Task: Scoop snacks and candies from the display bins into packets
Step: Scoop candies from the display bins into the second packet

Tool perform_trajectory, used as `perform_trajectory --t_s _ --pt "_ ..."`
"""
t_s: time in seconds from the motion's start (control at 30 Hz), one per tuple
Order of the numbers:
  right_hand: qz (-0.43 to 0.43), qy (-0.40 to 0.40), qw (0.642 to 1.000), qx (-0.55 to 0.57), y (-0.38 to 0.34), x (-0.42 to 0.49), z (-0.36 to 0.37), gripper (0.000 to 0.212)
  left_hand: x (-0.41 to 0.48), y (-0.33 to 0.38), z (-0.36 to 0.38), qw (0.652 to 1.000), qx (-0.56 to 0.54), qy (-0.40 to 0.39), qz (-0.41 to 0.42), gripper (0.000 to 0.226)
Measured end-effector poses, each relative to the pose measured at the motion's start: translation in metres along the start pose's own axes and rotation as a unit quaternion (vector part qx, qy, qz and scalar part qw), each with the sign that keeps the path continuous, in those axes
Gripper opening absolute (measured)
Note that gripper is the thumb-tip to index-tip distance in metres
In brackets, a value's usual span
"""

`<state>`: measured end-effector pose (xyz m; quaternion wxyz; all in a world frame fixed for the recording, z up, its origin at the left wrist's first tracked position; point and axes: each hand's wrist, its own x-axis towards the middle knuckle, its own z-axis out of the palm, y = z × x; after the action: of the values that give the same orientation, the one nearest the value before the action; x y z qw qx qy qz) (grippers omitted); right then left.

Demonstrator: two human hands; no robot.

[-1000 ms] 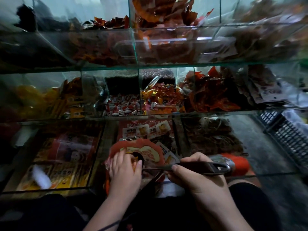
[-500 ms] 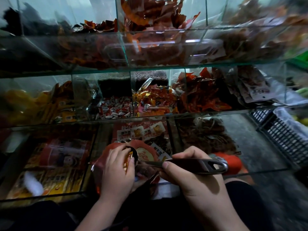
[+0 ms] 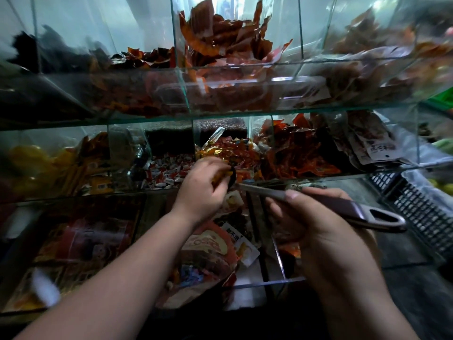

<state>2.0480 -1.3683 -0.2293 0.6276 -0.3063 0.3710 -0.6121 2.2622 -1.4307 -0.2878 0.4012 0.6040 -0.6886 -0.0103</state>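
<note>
Candies (image 3: 221, 173) are sitting in the left hand's (image 3: 201, 190) curled grip at the scoop (image 3: 348, 209) tip, while the right hand (image 3: 326, 231) is gripping its handle above the packet (image 3: 208, 251).

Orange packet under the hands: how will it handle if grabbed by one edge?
Likely floppy: the orange packet looks like thin creased film, sagging rather than standing. Probably light, with only a few wrapped candies showing inside. It may slump or spill if lifted by one edge, since its mouth looks open.
</note>
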Motion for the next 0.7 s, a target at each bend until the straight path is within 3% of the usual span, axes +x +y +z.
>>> perform_trajectory --t_s 0.13,0.23,0.3,0.37,0.47,0.5,0.6,0.7 --pt "-0.006 0.045 0.997 0.064 0.007 0.035 0.016 0.011 0.052 0.001 0.010 0.994 -0.012 -0.099 -0.033 0.040" --pt "-0.080 0.052 0.987 -0.132 0.026 0.065 0.017 0.013 0.063 -0.012 0.005 0.988 -0.022 -0.095 -0.119 0.041" --pt "-0.178 -0.001 0.933 -0.313 0.035 0.081 0.013 0.014 0.052 -0.021 -0.004 0.980 -0.056 -0.055 -0.185 0.037" --pt "-0.251 -0.081 0.864 -0.429 0.037 0.089 0.010 0.018 0.034 -0.028 -0.008 0.977 -0.059 -0.040 -0.199 0.039" --pt "-0.354 -0.201 0.736 -0.541 0.036 0.086 0.007 0.020 0.011 -0.033 -0.006 0.982 -0.049 -0.046 -0.174 0.043" --pt "-0.376 -0.219 0.717 -0.545 0.037 0.083 0.006 0.017 0.007 -0.032 -0.004 0.982 -0.058 -0.045 -0.176 0.043" --pt "-0.406 -0.216 0.726 -0.511 0.035 0.062 0.005 0.010 0.000 -0.028 0.001 0.978 -0.076 -0.047 -0.188 0.049" --pt "-0.424 -0.186 0.763 -0.451 0.028 0.030 0.008 0.010 -0.004 -0.020 0.002 0.975 -0.105 -0.047 -0.189 0.065"
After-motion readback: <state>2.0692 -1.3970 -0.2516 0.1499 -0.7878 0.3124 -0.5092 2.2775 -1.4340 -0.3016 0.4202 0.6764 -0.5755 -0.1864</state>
